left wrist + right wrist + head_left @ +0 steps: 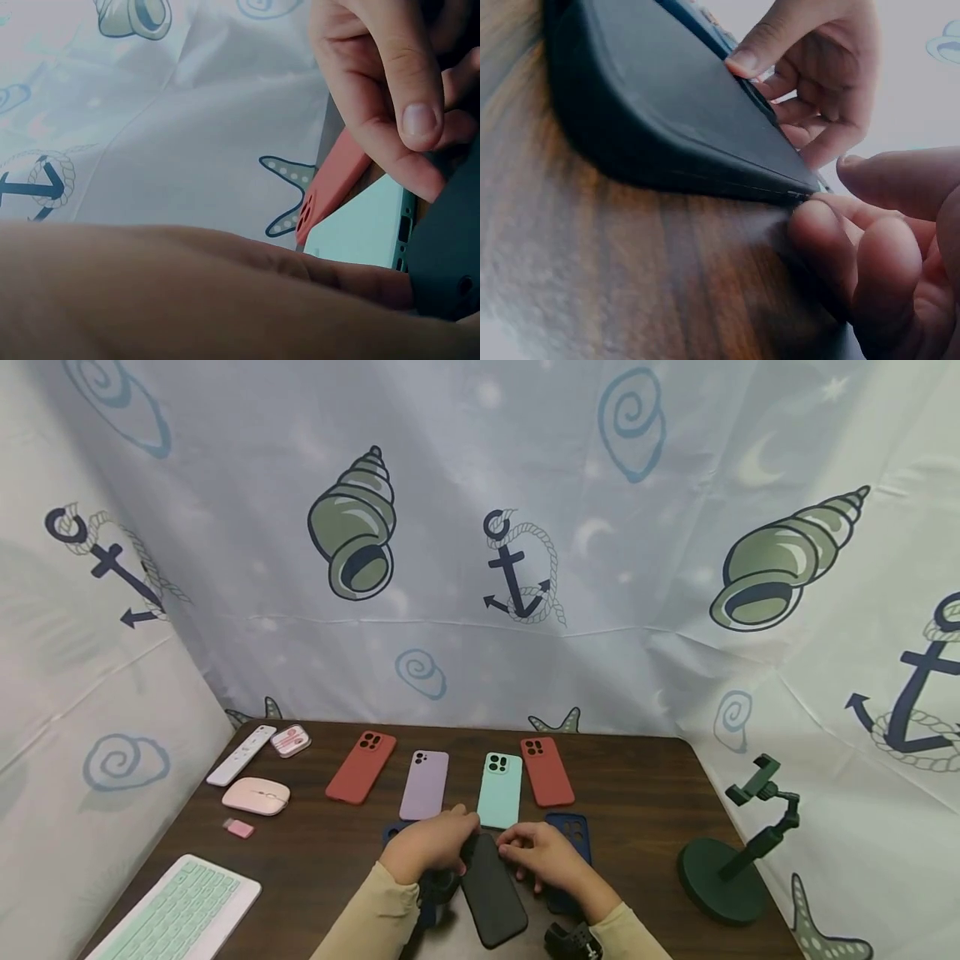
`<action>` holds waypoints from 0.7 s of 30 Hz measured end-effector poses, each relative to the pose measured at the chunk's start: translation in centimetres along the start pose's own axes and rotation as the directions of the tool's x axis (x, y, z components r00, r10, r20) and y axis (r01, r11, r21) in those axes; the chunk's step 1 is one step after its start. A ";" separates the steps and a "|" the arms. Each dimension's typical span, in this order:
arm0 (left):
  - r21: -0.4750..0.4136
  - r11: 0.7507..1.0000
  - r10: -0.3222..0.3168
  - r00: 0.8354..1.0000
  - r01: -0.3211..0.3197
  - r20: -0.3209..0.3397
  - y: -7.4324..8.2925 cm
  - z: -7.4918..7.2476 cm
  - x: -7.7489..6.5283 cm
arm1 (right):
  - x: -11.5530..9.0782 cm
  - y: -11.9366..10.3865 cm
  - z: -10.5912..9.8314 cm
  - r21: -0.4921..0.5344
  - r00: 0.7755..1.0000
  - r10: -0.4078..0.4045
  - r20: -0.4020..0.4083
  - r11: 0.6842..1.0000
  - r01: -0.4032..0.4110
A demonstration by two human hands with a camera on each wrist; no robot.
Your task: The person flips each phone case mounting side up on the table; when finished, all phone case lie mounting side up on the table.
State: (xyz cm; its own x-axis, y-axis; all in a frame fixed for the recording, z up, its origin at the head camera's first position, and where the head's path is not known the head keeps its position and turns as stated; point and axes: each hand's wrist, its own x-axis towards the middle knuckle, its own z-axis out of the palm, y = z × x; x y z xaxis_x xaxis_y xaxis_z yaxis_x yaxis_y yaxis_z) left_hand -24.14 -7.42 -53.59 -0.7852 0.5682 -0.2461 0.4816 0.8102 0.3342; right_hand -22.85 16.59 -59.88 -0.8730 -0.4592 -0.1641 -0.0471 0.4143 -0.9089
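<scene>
A black phone (493, 897) lies between both hands, dark face up, its top towards the coloured phone cases. My left hand (435, 845) grips its upper left edge; in the right wrist view the thumb (744, 61) lies along that side with the fingers curled below. At the upper right edge is my right hand (546, 857), its curled fingertips (816, 219) against the rim and the thumb raised slightly off. One blue phone case (573, 835) is partly covered by the right hand. Another blue case (393, 832) shows beside the left hand.
Behind the hands lie a mint case (500, 789), a lilac case (424, 785) and two red cases (362, 768). To the left are a keyboard (176, 914), a mouse (257, 796), a white remote (242, 756), and small items. A dark green stand (723, 881) rises at the right.
</scene>
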 end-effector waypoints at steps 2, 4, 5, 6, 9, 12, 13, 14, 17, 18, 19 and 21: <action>-0.004 1.000 0.002 1.000 -0.002 -0.002 0.1 0.0 0.0 | 0.0 0.2 -0.2 0.028 1.000 0.002 0.014 1.000 -0.003; 0.001 1.000 0.002 1.000 -0.002 -0.004 0.1 0.0 0.0 | -0.1 0.3 -0.3 0.048 1.000 0.007 0.025 0.999 -0.008; 0.002 1.000 0.003 1.000 -0.003 -0.005 0.2 0.0 0.0 | -0.1 0.4 -0.4 0.055 1.000 0.010 0.030 0.998 -0.012; 0.002 1.000 0.003 1.000 -0.003 -0.004 0.2 -0.1 0.0 | -0.1 0.4 -0.5 0.059 0.999 0.013 0.034 0.998 -0.015; 0.005 1.000 0.007 1.000 -0.007 0.002 0.3 -0.2 0.0 | -0.2 0.3 -0.5 0.072 0.999 0.017 0.046 0.997 -0.021; -0.001 1.000 0.013 1.000 -0.013 0.005 0.3 -0.3 0.0 | -0.2 0.2 -0.6 0.089 0.999 0.005 0.046 0.996 -0.009; -0.004 1.000 0.015 1.000 -0.015 0.004 0.3 -0.3 0.0 | -0.2 0.1 -0.6 0.092 0.999 0.000 0.046 0.996 -0.004; -0.008 1.000 0.016 1.000 -0.016 0.005 0.3 -0.3 0.0 | -0.2 0.1 -0.5 0.091 0.999 -0.005 0.045 0.996 0.001; -0.025 0.999 0.028 1.000 -0.028 0.009 0.2 -0.3 0.1 | -0.2 0.0 -0.5 0.093 0.999 -0.014 0.039 0.996 0.010; -0.032 0.999 0.033 0.999 -0.032 0.010 0.2 -0.2 0.1 | -0.2 0.0 -0.4 0.094 0.999 -0.016 0.037 0.996 0.013; -0.041 0.998 0.038 0.999 -0.037 0.009 0.2 -0.2 0.1 | -0.2 0.0 -0.4 0.095 0.999 -0.020 0.035 0.995 0.016; -0.055 0.998 0.042 0.999 -0.042 0.007 0.2 -0.1 0.2 | -0.2 0.0 -0.3 0.111 0.999 -0.030 0.031 0.993 0.027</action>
State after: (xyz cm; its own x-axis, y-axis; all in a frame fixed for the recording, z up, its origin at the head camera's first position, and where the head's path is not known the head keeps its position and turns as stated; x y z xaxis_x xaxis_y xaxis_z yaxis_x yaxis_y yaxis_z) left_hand -24.26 -7.14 -53.45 -0.7615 0.6030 -0.2377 0.4920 0.7766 0.3935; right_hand -22.85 16.94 -59.69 -0.8557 -0.4958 -0.1484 -0.0160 0.3119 -0.9500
